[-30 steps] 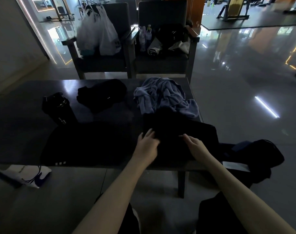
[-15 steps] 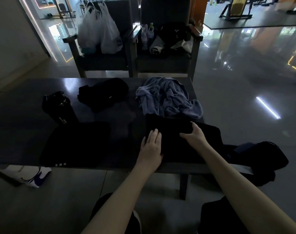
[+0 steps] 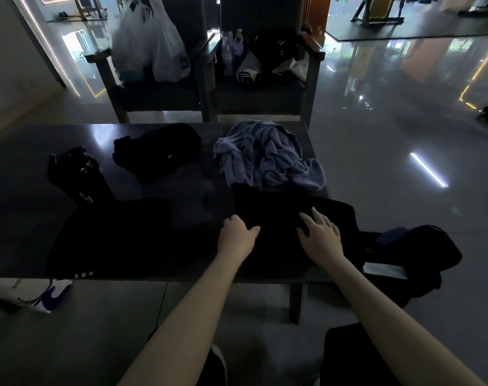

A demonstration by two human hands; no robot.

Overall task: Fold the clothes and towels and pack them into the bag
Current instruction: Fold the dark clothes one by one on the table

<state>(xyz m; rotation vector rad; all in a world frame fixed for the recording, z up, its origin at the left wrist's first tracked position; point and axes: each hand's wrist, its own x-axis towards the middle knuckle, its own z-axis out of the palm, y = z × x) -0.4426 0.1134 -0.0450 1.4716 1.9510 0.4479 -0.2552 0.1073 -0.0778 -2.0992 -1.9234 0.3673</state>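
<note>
- Your left hand [image 3: 237, 237] sits at the left edge of the black garment [image 3: 287, 218], just right of centre in the frame. Its fingers are bent down over that edge, but the cloth is too dark to tell whether they pinch it.
- Your right hand [image 3: 321, 237] lies flat on top of the same garment with its fingers spread and straight, gripping nothing.
- The black garment lies on the near right part of the counter [image 3: 28, 168], and its right side reaches the counter's edge.
- A crumpled blue-grey towel [image 3: 267, 160] is heaped just above the garment, touching its far edge.
- A black bag [image 3: 424, 252] is at the right of the frame, beside the counter's right end and lower than its top.
- A second dark piece of clothing with small white stripes [image 3: 111, 238] lies flat at the lower left of the counter.
- A black bottle [image 3: 75, 176] stands left of centre, and a black bundle of cloth [image 3: 156, 151] lies to its upper right.
- Two chairs stand beyond the counter at the top of the frame, and the left one holds white plastic bags [image 3: 148, 45].
</note>
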